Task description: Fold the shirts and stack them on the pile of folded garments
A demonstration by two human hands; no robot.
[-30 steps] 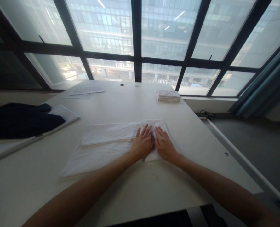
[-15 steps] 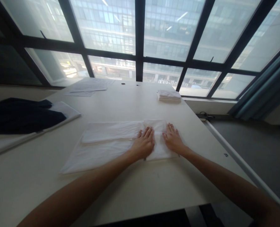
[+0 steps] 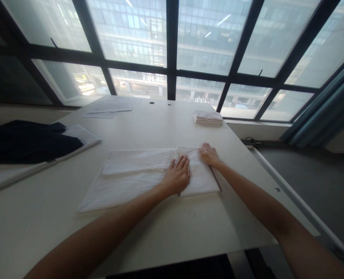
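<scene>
A white cloth garment [image 3: 131, 186] lies partly folded on the white table, its right end doubled over into a flap. My left hand [image 3: 177, 175] rests flat on the cloth at the left edge of that flap, fingers stretched out. At the flap's far right corner lies my right hand [image 3: 209, 154], its fingers extended over the edge of the cloth. Neither hand grasps anything that I can see. The exact kind of garment cannot be made out.
A small stack of folded white cloths [image 3: 207, 117] sits at the far right of the table [image 3: 160, 128]. Paper sheets [image 3: 108, 107] lie at the back left. Dark navy clothing [image 3: 29, 141] is heaped on white material at the left. Beyond the table's right edge is grey floor [image 3: 305, 170].
My right hand has slid away from me and slightly left, to the flap's far corner, uncovering its right edge. My left hand stays in place on the cloth.
</scene>
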